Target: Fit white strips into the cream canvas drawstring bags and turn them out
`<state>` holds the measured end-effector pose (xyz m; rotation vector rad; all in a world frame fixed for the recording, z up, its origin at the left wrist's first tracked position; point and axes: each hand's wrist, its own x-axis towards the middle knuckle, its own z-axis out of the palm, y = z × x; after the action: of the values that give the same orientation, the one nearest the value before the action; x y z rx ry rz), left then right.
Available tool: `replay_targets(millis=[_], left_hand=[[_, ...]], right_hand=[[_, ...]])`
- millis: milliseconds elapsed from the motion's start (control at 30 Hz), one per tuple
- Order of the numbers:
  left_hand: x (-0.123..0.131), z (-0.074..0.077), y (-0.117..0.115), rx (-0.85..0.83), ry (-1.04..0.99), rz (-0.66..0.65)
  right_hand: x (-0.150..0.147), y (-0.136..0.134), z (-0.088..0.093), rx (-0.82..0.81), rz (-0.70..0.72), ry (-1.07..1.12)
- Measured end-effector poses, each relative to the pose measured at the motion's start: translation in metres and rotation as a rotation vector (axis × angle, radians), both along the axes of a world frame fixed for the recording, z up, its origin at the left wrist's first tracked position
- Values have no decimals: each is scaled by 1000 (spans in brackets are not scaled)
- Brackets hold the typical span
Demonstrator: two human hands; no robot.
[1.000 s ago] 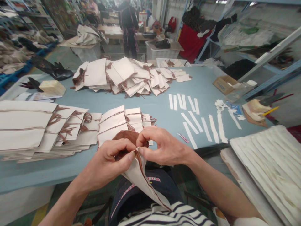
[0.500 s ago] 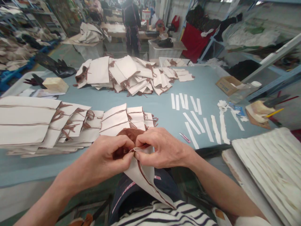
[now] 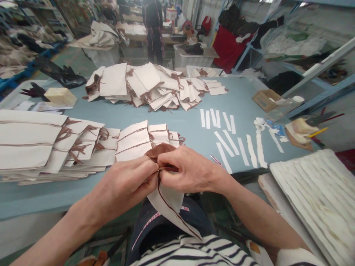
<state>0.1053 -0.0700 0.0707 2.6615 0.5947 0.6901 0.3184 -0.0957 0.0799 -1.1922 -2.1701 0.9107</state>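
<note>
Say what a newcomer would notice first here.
Probably the bare left hand and bare right hand, pinching a cream, brown-trimmed fabric piece at the near edge of the blue-green table. Beyond them spreads a jumbled heap of cream, brown-edged fabric pieces; narrow white strips lie to the right.

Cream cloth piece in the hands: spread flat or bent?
Bent: the cream cloth piece curves down towards the striped shirt from where the left hand and right hand pinch it.

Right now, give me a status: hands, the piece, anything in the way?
Left hand and right hand both pinching cloth. Cloth hanging below them, toward striped shirt. Stack just beyond; nothing seen blocking the hands.
</note>
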Motion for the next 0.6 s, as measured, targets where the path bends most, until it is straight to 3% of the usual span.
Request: replay_targets(millis=[200,433,500,600], left_hand=[[-7,-7,1,48,-66,-1],[-22,-17,13,204,11,-152],[-22,-18,13,189,34,-163],[-17,-17,9,169,-70,-172]], right_hand=[[2,-6,5,17,-32,86],[7,-3,-11,-459,45,461],[7,-2,-18,-513,49,533],[7,-5,-23,-465,47,547]])
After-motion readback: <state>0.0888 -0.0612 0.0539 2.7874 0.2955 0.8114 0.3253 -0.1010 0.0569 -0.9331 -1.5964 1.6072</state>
